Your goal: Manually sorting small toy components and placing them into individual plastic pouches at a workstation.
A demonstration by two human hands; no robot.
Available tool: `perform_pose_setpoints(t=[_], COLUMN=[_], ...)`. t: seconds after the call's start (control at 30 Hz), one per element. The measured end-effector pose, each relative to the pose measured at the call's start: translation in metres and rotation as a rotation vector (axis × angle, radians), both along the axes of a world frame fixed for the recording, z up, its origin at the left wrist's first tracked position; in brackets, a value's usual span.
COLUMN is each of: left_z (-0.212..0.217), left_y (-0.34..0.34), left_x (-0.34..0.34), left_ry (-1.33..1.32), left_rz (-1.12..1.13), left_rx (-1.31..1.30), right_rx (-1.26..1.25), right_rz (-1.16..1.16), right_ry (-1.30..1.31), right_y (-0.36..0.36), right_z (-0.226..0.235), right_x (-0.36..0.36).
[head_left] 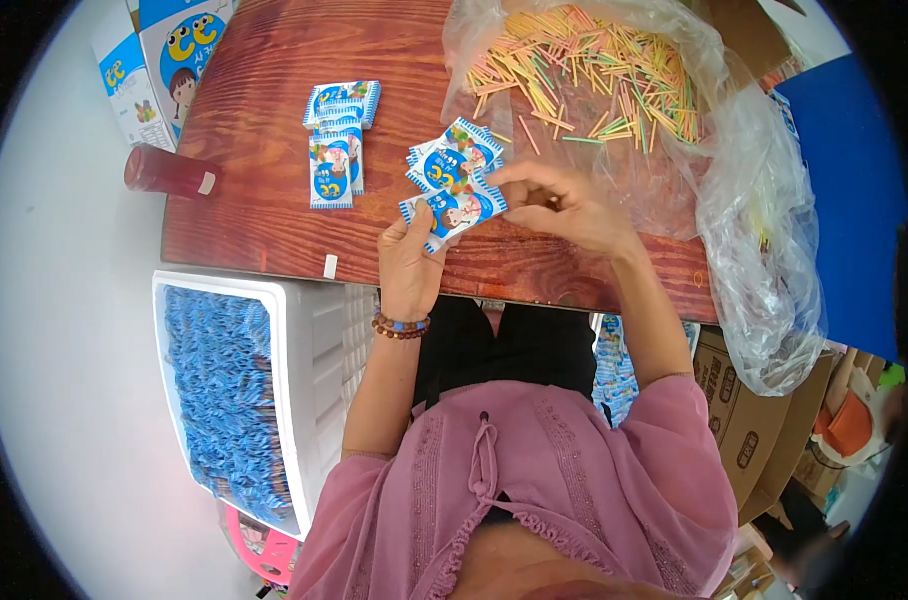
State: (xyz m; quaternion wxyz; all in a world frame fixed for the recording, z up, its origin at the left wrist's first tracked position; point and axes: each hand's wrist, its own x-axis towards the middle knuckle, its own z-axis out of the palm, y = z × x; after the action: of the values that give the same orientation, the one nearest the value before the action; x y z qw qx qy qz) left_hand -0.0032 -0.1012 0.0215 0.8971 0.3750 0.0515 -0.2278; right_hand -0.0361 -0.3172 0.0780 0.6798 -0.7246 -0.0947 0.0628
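My left hand [411,262] is closed on a small blue-and-white candy packet [464,212], thumb on top near its left end. More packets of the same kind [456,155] overlap just beyond it; whether the hand also grips these, I cannot tell. Close by on the right, my right hand [566,207] has its fingers bent, with a gap between index finger and thumb. Its index fingertip reaches the packets' right edge, and nothing shows between the fingers. Further left on the wooden table [254,130] lies an overlapping row of matching packets [336,165].
Thin yellow, pink and green sticks [584,75] lie in a clear plastic bag [764,270] at the far right. A reddish jar [169,172] sits at the left table edge. Below it stands a white foam box [289,400] full of blue packets. Cardboard boxes [744,420] stand lower right.
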Motion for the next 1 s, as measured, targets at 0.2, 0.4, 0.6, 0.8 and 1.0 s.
perform_pose_setpoints(t=[0.2, 0.4, 0.6, 0.8, 1.0], left_z=[0.002, 0.005, 0.002, -0.011, -0.022], left_y=[-0.006, -0.015, -0.020, -0.002, 0.011], left_x=[-0.003, -0.006, -0.012, -0.016, -0.030], left_ry=[-0.028, 0.037, -0.018, -0.175, -0.317], left_rz=[-0.036, -0.044, 0.003, 0.106, 0.247], left_rx=[-0.038, -0.028, -0.038, 0.197, 0.481], right_rx=[-0.207, -0.449, -0.334, -0.269, -0.958], right_rz=[0.164, 0.205, 0.175, 0.076, -0.489], right_ry=[-0.091, -0.195, -0.189, 0.018, -0.251], right_y=[0.012, 0.006, 0.005, -0.030, -0.090], right_z=[0.005, -0.015, -0.014, -0.013, -0.029], right_x=[0.005, 0.011, 0.009, 0.026, 0.092])
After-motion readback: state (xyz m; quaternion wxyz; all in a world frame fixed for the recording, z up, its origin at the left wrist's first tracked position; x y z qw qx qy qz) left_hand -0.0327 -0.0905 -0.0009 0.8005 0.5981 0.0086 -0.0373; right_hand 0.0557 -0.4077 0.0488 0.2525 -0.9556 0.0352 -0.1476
